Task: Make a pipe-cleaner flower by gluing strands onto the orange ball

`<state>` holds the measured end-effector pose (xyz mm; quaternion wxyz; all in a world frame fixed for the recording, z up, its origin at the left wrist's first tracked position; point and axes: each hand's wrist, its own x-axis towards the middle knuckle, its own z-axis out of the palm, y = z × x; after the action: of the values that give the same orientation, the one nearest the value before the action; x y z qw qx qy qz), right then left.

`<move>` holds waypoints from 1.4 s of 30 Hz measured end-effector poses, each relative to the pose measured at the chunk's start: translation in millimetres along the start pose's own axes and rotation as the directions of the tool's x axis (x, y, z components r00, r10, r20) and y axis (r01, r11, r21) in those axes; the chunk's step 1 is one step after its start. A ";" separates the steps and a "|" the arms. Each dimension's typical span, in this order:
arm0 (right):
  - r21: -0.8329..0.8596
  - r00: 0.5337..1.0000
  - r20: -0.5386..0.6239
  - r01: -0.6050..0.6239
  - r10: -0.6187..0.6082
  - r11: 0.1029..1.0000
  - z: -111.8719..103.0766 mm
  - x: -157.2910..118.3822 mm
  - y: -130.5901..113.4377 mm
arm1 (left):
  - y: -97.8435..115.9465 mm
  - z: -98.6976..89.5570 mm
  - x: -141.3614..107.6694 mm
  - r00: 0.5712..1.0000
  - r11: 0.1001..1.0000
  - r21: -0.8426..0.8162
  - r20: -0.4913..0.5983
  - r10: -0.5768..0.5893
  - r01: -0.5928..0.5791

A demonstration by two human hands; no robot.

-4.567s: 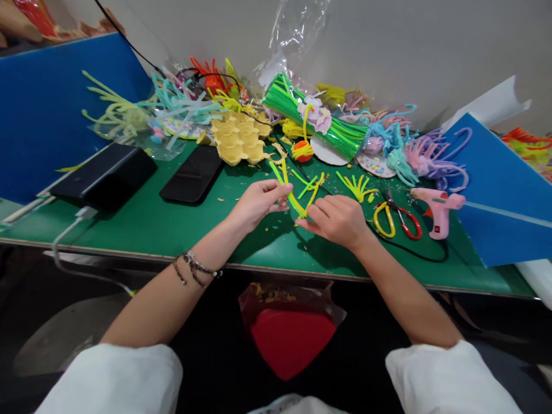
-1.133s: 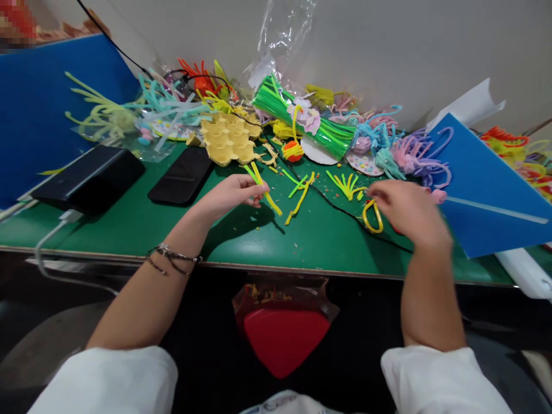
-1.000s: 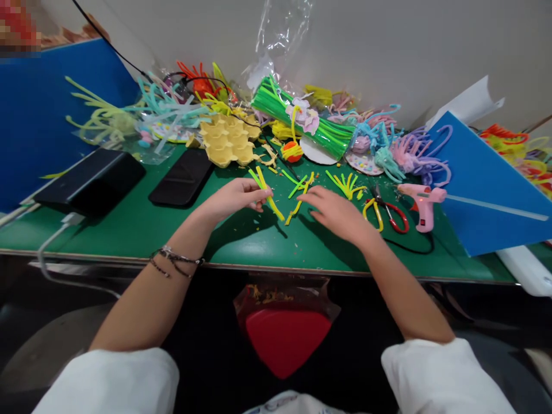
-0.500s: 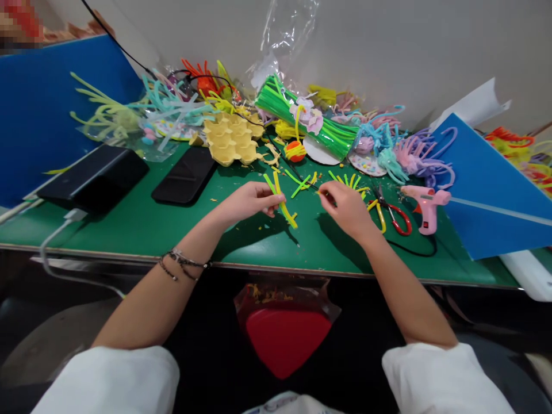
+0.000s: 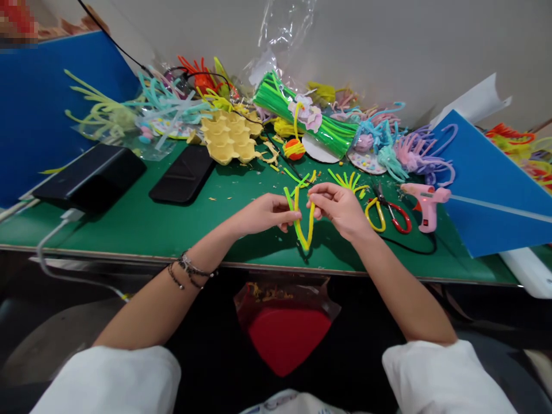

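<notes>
The left hand (image 5: 276, 215) is closed on one side of the green-and-yellow strips (image 5: 306, 242); the right hand (image 5: 335, 208) pinches the yellow opposite side. The strips form a V left of the scissors (image 5: 382, 202); the pink glue gun (image 5: 428, 202) sits right of the scissors.

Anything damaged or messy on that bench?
The yellow carton looks torn: ragged edge, with a ripped strip beside it. Scraps also litter the green tabletop, so it looks untidy. The fuzzy stems between the left hand and right hand show nothing odd.

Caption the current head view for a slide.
Left hand and right hand hold yellow and green pipe cleaners in a V shape.
</notes>
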<state>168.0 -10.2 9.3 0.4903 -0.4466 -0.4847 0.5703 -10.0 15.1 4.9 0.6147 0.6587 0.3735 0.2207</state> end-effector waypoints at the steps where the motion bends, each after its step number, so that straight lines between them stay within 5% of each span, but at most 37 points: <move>1: 0.009 1.000 -0.010 -0.010 0.010 1.000 -0.4 0.7 0.6 | 0.6 1.3 -0.2 1.000 1.000 0.000 0.016 0.002 -0.002; 12: 0.021 0.998 -0.054 -0.032 0.033 0.999 1.3 5.9 15.0 | -1.5 7.5 0.0 0.990 0.998 0.049 0.142 0.023 -0.030; 25: -0.063 0.987 -0.147 0.060 -0.069 0.996 11.2 1.0 13.0 | -0.5 12.3 3.0 0.998 1.000 0.006 0.052 -0.028 0.028; 35: -0.053 0.989 -0.138 0.043 -0.050 0.998 -0.3 0.8 2.9 | -1.3 12.4 2.5 0.999 0.998 0.058 0.021 -0.026 0.025; 42: -0.221 1.000 0.014 0.007 -0.004 0.975 -2.2 -1.4 2.2 | 0.7 11.2 2.1 0.999 0.999 0.037 0.004 -0.033 0.032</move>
<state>170.1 -11.5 6.9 0.4359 -0.4932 -0.5494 0.5146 -0.1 9.5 3.6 0.6069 0.6643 0.3867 0.2021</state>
